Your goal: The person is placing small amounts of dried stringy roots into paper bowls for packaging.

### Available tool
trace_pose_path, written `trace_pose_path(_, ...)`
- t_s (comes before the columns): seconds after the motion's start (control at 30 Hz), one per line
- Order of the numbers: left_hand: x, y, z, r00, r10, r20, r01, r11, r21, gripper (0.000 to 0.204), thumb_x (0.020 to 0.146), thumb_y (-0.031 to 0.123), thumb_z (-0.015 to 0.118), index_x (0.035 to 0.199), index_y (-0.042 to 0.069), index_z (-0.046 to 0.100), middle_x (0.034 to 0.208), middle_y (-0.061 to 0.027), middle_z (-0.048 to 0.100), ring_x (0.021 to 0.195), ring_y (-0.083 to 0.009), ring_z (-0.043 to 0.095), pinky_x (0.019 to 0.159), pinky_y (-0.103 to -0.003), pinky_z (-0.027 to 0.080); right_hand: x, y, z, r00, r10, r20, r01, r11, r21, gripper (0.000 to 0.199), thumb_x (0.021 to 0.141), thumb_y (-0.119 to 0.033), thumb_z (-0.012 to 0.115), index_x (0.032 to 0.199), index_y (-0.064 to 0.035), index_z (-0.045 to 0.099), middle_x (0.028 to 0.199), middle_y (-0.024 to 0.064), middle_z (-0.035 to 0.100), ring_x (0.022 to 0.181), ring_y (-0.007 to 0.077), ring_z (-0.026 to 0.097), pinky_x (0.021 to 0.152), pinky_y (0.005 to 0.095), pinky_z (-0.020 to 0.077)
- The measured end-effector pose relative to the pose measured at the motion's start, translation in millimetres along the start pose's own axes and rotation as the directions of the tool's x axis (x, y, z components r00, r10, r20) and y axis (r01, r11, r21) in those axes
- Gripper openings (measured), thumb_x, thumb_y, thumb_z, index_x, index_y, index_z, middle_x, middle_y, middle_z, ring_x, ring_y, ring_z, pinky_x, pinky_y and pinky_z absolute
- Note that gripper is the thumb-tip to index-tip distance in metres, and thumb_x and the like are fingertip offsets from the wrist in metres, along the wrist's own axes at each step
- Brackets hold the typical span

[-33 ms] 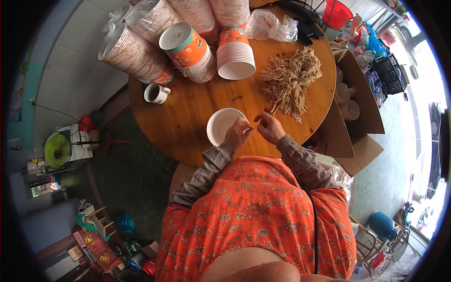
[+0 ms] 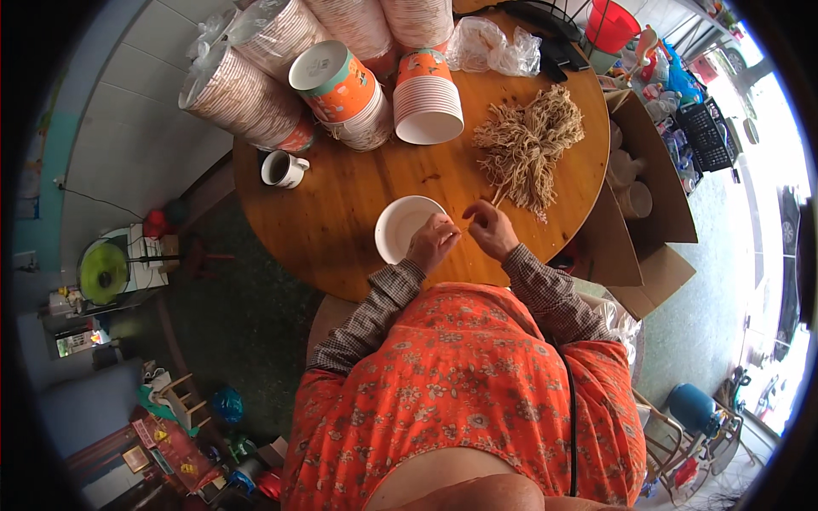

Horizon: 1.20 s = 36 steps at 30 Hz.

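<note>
My left hand [image 2: 434, 241] is closed in a pinch at the right side of a white paper tub [image 2: 390, 223], covering part of its rim. The tub rests on the round wooden table and I look into its pale inside. Just right of it, my right hand [image 2: 491, 232] has its fingers bent together, a small gap from the left. What either pinch holds, perhaps something thin, is too small to make out. Beyond my right hand lies a loose bundle of beige twine-like strands [image 2: 535, 149], with one strand end trailing toward my fingers.
Tall stacks of paper tubs [image 2: 247, 102] crowd the table's far left, some in clear plastic. Orange-printed stacks [image 2: 428, 98] stand nearer. A mug [image 2: 283, 169] with dark liquid sits at the left, crumpled plastic [image 2: 490, 47] at the back. An open cardboard box [image 2: 652, 170] stands right of the table.
My right fingers have drawn slightly away from the left ones, so the gap between them is a little wider. The tub and the strands have not moved.
</note>
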<state>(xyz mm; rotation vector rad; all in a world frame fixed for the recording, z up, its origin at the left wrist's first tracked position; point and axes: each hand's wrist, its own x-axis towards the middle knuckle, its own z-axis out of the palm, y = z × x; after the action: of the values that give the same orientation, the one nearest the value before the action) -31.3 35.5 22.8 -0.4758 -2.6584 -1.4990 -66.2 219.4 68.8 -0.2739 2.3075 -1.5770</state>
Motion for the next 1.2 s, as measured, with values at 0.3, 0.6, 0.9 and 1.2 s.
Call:
trace_pose_path(0.3,6,-40,10,0.992,0.124,-0.014,-0.123,0.989,0.077,0.012,0.075,0.014,0.070,0.079,0.009,0.060,0.099,-0.0043,0.056,0.081,-0.0247,0.061,0.068,-0.037,0.050,-24,-99,-37,0.987,-0.053,-0.155,0.114,0.902,0.417,0.014,0.073,0.002,0.049,0.084,-0.0019,0.057,0.064,-0.0053,0.047,0.057,0.0034,0.041,0.050,0.0211,0.0334)
trace_pose_path(0.6,21,-33,-12,0.995,0.055,-0.088,-0.019,0.931,0.365,0.010,0.083,0.019,0.064,0.086,0.010,0.062,0.083,-0.0062,0.062,0.069,-0.0295,0.062,0.059,-0.037,0.052,-27,-98,-64,0.990,0.098,-0.105,-0.026,0.840,0.543,0.007,0.085,-0.006,0.054,0.089,-0.0030,0.059,0.065,-0.0035,0.052,0.052,0.0035,0.046,0.047,0.0182,0.0380)
trace_pose_path(0.9,14,-65,-38,0.956,-0.289,-0.052,0.264,0.769,0.583,0.019,0.085,0.022,0.059,0.078,0.005,0.055,0.077,-0.0150,0.062,0.071,-0.0343,0.062,0.057,-0.043,0.048,-44,-114,-79,0.955,0.138,0.262,-0.277,0.732,0.623,0.016,0.089,-0.008,0.058,0.101,0.0005,0.062,0.084,0.0057,0.068,0.052,0.0035,0.048,0.046,0.0178,0.0387)
trace_pose_path(1.2,5,33,-53,0.970,0.061,-0.235,-0.029,0.990,0.140,0.012,0.090,0.014,0.059,0.094,0.003,0.060,0.087,-0.0087,0.061,0.070,-0.0186,0.061,0.062,-0.029,0.049,-45,-104,-45,0.995,0.095,-0.006,-0.073,0.808,0.585,0.010,0.086,-0.004,0.062,0.096,-0.0006,0.062,0.084,0.0061,0.068,0.054,0.0045,0.055,0.046,0.0174,0.0441)
